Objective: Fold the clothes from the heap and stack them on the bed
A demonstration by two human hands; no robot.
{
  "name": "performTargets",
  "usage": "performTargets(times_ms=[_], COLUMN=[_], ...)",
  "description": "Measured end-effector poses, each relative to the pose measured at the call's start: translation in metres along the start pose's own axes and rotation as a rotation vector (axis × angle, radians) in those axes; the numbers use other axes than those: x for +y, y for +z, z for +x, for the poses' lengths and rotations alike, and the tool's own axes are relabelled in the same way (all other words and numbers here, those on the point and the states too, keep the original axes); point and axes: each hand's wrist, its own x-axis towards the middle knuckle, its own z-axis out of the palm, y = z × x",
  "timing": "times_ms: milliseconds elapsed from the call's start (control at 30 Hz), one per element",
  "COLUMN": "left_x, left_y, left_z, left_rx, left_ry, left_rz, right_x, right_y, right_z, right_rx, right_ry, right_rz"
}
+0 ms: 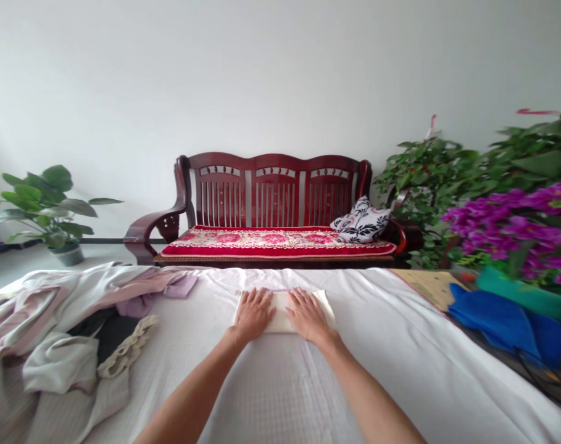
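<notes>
A folded cream cloth [280,313] lies on the white sheet [271,382] in front of me. My left hand [252,313] rests flat on its left half, fingers stretched out. My right hand [308,314] lies flat on its right half, fingers also spread. Both palms press down on the cloth and grip nothing.
A heap of pale and lilac clothes [67,320] lies at the left. A blue cloth [502,317] and purple flowers [521,228] sit at the right. Beyond the sheet stands a dark red wooden bench [271,203] with a patterned cushion [361,221]. A potted plant [49,206] is far left.
</notes>
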Motion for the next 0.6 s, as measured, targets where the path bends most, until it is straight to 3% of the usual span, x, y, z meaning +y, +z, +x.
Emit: performTargets(times_ms=[300, 433, 600], left_x=[-0.027, -0.033, -0.034], left_y=[-0.007, -0.005, -0.005], left_z=[0.004, 0.004, 0.003], left_rx=[-0.151, -0.127, -0.054], left_ry=[-0.234, -0.364, -0.526], left_rz=[-0.089, -0.144, -0.154], right_x=[0.063, 0.08, 0.08], right_y=[-0.006, -0.002, -0.009], right_z=[-0.01, -0.016, -0.019], right_rx=[-0.098, -0.081, -0.06], right_ry=[0.172, 0.281, 0.341], right_rz=[-0.096, -0.095, -0.089])
